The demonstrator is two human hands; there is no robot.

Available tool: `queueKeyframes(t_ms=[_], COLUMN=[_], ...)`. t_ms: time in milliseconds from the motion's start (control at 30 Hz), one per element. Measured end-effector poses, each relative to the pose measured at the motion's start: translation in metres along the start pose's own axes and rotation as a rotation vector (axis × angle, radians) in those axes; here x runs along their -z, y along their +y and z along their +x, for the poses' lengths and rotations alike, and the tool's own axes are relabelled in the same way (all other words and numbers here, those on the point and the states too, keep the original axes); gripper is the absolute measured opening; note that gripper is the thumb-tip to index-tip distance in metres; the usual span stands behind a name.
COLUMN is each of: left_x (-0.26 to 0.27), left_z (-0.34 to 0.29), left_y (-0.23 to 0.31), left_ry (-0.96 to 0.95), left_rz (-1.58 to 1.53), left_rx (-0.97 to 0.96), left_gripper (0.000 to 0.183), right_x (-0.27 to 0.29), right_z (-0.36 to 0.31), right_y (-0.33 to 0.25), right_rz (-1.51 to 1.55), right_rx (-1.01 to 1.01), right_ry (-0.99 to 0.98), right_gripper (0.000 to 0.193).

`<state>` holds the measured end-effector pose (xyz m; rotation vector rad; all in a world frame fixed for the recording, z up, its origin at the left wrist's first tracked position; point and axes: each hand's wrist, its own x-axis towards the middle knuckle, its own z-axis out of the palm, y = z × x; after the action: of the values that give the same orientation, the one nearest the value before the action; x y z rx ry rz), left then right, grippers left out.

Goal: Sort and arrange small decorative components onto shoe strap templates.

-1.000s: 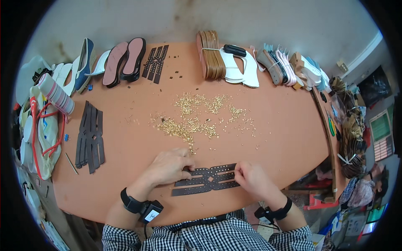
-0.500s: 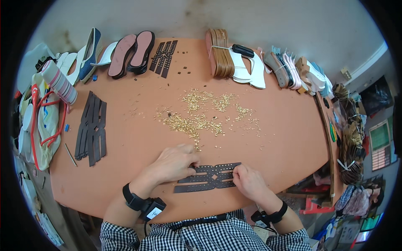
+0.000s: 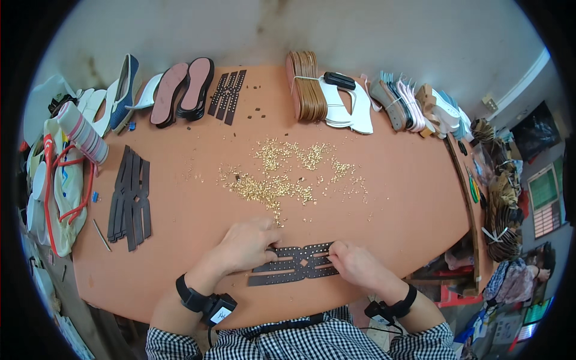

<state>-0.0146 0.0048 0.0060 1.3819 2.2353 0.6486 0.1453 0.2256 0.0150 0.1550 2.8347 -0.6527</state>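
Head view: strap piece (image 3: 305,272), near front edge of table (image 3: 180,228). Your right hand (image 3: 354,261): grip pinched on the piece's right end. Left hand (image 3: 249,243): closure unclear. Step, seemingly: fitting gold studs (image 3: 264,189); next needs precise alignment.

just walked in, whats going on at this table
A person handles a dark slotted piece with rows of shiny dots. The left hand is at its left end, the right hand at its right end. Loose gold bits lie scattered beyond. Similar dark pieces lie stacked to the left; pink-topped soles stand at the back.
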Motion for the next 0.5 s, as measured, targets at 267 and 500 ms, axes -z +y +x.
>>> queueKeyframes(t_ms=[267, 500], left_x=[-0.001, 0.002], left_z=[0.003, 0.001], left_y=[0.000, 0.004], left_ry=[-0.001, -0.020], left_rz=[-0.002, 0.008], left_rx=[-0.001, 0.028], left_gripper=[0.021, 0.021], right_x=[0.012, 0.009], right_z=[0.016, 0.024], right_y=[0.011, 0.016], right_rz=[0.122, 0.231], right_rx=[-0.062, -0.104], right_ry=[-0.194, -0.246], right_gripper=[0.011, 0.014])
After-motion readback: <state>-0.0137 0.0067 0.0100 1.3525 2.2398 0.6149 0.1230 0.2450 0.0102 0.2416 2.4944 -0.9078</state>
